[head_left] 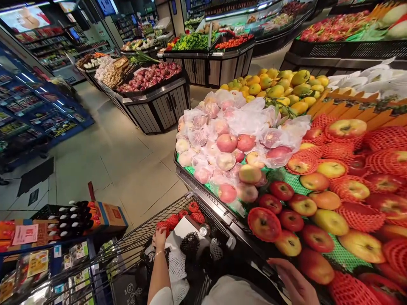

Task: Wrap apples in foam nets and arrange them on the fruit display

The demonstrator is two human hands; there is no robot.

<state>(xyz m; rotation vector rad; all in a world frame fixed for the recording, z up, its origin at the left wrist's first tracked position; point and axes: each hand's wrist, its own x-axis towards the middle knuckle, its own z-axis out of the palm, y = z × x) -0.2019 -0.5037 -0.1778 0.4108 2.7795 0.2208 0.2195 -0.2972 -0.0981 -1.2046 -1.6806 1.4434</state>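
My left hand (160, 239) reaches into the shopping cart (140, 231). Its fingers are bent over an apple in a red foam net (163, 225), beside several more red-netted fruits (197, 217). Around them in the cart lie a white box (184, 228), a round-topped can or jar (204, 229), fruit in black foam nets (190, 242) and white foam netting (177, 267). At the lower right, my right hand (295, 281) holds nothing, its fingers stretched out. It is close to the red apples (316, 264) at the stand's front edge.
The fruit stand's metal edge (219, 203) runs alongside the cart. Bagged pink apples (227, 143) and yellow mangoes (286, 87) lie farther back. Dark bottles (74, 218) stand at left. A vegetable stand (159, 110) with red onions is across the tiled floor (127, 156).
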